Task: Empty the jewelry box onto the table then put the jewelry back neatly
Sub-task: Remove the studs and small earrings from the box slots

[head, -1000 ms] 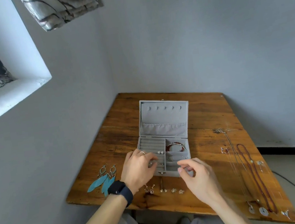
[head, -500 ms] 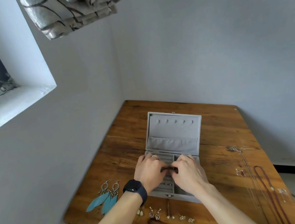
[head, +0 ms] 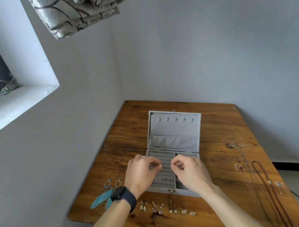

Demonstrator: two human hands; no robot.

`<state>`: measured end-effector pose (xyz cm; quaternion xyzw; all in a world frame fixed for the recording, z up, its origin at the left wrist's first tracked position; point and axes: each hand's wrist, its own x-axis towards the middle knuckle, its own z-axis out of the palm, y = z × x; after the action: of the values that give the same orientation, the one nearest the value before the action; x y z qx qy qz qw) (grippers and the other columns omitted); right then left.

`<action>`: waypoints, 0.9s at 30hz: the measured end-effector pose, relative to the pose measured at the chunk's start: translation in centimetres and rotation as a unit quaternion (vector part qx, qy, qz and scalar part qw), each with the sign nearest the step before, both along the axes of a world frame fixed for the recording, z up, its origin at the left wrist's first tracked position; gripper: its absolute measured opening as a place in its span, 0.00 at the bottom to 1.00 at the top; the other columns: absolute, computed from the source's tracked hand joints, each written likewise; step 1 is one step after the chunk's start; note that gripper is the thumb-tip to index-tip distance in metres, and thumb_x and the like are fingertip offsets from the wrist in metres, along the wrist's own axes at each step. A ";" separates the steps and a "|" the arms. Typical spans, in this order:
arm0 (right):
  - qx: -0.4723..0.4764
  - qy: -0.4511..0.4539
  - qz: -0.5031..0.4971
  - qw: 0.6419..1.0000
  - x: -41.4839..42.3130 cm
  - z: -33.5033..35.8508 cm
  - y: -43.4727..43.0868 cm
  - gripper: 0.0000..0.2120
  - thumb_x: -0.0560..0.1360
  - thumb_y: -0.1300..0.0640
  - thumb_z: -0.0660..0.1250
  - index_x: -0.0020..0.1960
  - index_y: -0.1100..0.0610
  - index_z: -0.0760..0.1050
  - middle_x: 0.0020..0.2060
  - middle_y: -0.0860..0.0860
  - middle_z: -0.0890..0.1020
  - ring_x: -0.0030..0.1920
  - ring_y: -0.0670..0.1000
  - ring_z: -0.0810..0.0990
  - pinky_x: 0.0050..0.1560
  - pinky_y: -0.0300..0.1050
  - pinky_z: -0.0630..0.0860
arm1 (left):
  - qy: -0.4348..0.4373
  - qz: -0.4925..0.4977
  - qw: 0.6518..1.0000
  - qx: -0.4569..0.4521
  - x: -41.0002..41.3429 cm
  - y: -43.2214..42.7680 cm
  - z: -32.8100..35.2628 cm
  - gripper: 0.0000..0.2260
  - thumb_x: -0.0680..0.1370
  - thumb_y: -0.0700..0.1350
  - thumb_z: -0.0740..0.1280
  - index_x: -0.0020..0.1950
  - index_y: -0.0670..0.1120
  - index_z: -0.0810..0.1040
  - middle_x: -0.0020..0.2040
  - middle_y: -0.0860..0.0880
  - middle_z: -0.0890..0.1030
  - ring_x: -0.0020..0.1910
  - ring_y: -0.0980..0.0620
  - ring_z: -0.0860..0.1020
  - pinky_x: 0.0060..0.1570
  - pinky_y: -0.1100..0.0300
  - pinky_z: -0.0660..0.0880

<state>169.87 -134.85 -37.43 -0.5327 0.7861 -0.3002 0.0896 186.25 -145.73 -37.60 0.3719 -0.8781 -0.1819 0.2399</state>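
An open grey jewelry box (head: 174,129) stands mid-table, its lid upright. My left hand (head: 141,174), with a black watch on the wrist, hovers over the box's ring rolls (head: 165,158), thumb and forefinger pinched together. My right hand (head: 190,172) is beside it over the box's right compartment, also pinching at the fingertips. What each pinch holds is too small to make out. A few small studs (head: 163,179) sit in the lower ring rolls. The right compartment is mostly hidden by my right hand.
On the wooden table (head: 219,122) lie teal feather earrings (head: 101,198) at the left, several small earrings (head: 158,209) along the front edge, and a dark red necklace (head: 264,180) with thin silver chains (head: 247,165) at the right. Walls close in behind and left.
My hands met over the box half a second ago and have since drawn slightly apart. The view has tilted up, so the table sits lower in frame.
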 end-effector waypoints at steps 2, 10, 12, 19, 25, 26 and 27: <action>-0.030 -0.035 -0.007 0.999 1.2 0.5 1.3 0.03 0.77 0.51 0.70 0.51 0.45 0.80 0.43 0.38 0.83 0.45 0.37 0.80 0.44 0.28 0.76 | 0.031 0.015 0.999 0.015 1.7 1.0 0.2 0.06 0.77 0.55 0.70 0.53 0.59 0.82 0.45 0.64 0.81 0.52 0.64 0.74 0.52 0.64 0.74; -0.077 -0.130 -0.017 0.988 8.8 -1.1 7.8 0.03 0.76 0.49 0.71 0.47 0.42 0.79 0.40 0.35 0.83 0.46 0.36 0.80 0.43 0.29 0.76 | 0.099 0.062 0.988 0.099 9.5 6.3 -1.8 0.07 0.76 0.53 0.72 0.53 0.62 0.81 0.47 0.68 0.80 0.55 0.68 0.74 0.49 0.73 0.69; -0.071 -0.136 -0.013 0.988 10.6 -2.5 9.1 0.03 0.76 0.49 0.72 0.48 0.42 0.79 0.40 0.36 0.82 0.46 0.38 0.80 0.44 0.32 0.77 | 0.097 0.066 0.987 0.109 10.9 7.8 -2.9 0.06 0.76 0.53 0.72 0.52 0.61 0.81 0.47 0.68 0.80 0.54 0.68 0.74 0.50 0.72 0.70; -0.043 -0.053 -0.025 0.997 14.8 -5.4 9.4 0.04 0.75 0.48 0.72 0.50 0.42 0.80 0.43 0.34 0.79 0.45 0.41 0.74 0.42 0.34 0.71 | 0.059 0.069 0.991 0.096 13.5 10.1 -5.2 0.07 0.76 0.55 0.71 0.53 0.62 0.82 0.49 0.66 0.79 0.54 0.63 0.73 0.57 0.55 0.75; -0.047 -0.009 -0.051 0.998 15.8 -5.7 8.5 0.07 0.74 0.48 0.73 0.52 0.45 0.83 0.44 0.39 0.82 0.45 0.46 0.76 0.43 0.47 0.76 | 0.040 0.076 0.993 0.076 13.5 10.0 -4.9 0.08 0.75 0.55 0.72 0.54 0.57 0.85 0.52 0.58 0.81 0.56 0.57 0.73 0.58 0.51 0.74; -0.046 -0.008 -0.054 0.997 16.0 -5.8 8.3 0.07 0.74 0.48 0.73 0.52 0.45 0.83 0.44 0.39 0.83 0.45 0.46 0.76 0.43 0.47 0.76 | 0.032 0.076 0.994 0.071 13.5 9.9 -5.0 0.09 0.75 0.55 0.72 0.54 0.57 0.85 0.53 0.58 0.81 0.56 0.57 0.73 0.58 0.52 0.73; -0.045 -0.009 -0.055 0.997 16.1 -5.8 8.1 0.07 0.74 0.48 0.73 0.52 0.45 0.83 0.44 0.40 0.83 0.45 0.46 0.76 0.44 0.47 0.76 | 0.026 0.076 0.994 0.067 13.6 9.9 -5.1 0.09 0.76 0.56 0.72 0.54 0.57 0.85 0.53 0.58 0.81 0.56 0.57 0.73 0.58 0.52 0.73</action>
<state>185.96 -126.71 -43.22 -0.4892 0.7993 -0.3444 0.0562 199.82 -135.88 -42.68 0.4484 -0.8265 -0.2311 0.2500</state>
